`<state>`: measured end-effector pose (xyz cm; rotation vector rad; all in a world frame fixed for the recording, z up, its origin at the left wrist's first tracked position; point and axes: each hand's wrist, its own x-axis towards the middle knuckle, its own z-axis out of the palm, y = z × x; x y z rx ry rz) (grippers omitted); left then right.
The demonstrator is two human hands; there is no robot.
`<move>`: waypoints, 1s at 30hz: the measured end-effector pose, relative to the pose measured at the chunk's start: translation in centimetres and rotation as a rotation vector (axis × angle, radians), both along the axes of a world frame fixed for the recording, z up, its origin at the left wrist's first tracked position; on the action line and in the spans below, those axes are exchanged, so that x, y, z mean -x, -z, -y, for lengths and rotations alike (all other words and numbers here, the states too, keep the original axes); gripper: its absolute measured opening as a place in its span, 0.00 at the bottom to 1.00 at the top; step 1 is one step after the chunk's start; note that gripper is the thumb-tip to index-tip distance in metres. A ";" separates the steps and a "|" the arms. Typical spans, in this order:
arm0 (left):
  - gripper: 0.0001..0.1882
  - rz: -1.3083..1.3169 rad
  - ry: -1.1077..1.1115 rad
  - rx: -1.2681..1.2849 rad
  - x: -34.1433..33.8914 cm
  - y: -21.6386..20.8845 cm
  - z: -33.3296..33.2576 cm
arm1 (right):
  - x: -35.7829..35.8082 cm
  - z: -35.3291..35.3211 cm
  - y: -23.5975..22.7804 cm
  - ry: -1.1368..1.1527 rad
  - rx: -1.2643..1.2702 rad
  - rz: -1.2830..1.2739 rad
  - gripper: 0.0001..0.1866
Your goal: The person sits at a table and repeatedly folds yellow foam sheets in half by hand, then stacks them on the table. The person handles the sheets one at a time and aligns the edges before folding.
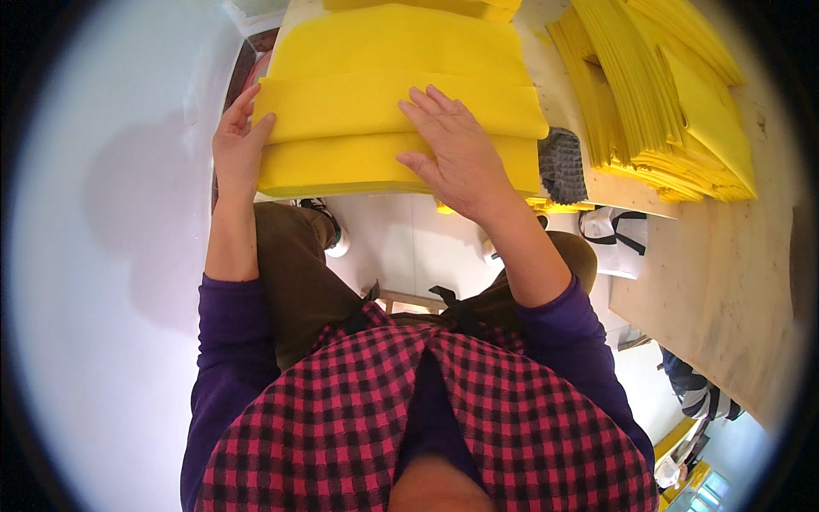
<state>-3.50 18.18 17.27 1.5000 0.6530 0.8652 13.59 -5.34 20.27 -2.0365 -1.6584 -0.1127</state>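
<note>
A stack of yellow fabric sheets [392,166] lies at the table's front edge. Across it runs a folded band of the same yellow fabric [341,107], its lower edge lying over the stack. My right hand [452,149] rests flat on the band right of its middle, fingers stretched out and apart. At the left end of the band is my left hand [241,141], thumb and fingers apart around the fabric's side edge. Whether its fingertips pinch the edge, I cannot make out.
A grey textured cloth [561,166] lies right of the stack. Farther right, thick piles of folded yellow fabric [657,102] stand on the wooden table [708,256]. A white bag with black handles [616,239] is below the table edge. A pale wall [128,256] rises close on the left.
</note>
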 end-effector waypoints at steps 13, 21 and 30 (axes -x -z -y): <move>0.23 -0.004 0.006 -0.036 0.0 1.5 -1.0 | -1.7 -0.7 1.8 0.261 0.350 0.080 0.40; 0.23 -0.140 -0.078 -0.069 0.2 0.7 -1.2 | -4.6 2.2 2.3 0.394 0.391 0.116 0.40; 0.22 -0.313 0.293 -0.927 -4.8 -2.4 9.2 | -4.6 2.1 2.4 0.405 0.393 0.148 0.40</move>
